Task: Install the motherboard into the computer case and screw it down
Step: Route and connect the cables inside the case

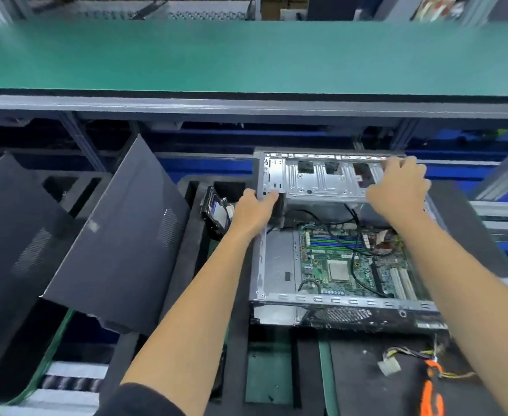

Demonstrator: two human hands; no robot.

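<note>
An open computer case [276, 262] lies on its side at centre right. Inside it sits the green motherboard [345, 265], crossed by black cables. At the far end of the case a silver drive cage [318, 178] stands tilted up. My left hand [254, 210] grips the cage's left edge, thumb curled round the metal. My right hand [399, 187] holds the cage's right side, fingers curled over its top rim.
Two dark side panels [120, 235] lean at the left. A hard drive [215, 211] stands left of the case. Loose cables with an orange tie [427, 376] lie at the front right. A green shelf [246, 55] runs across above.
</note>
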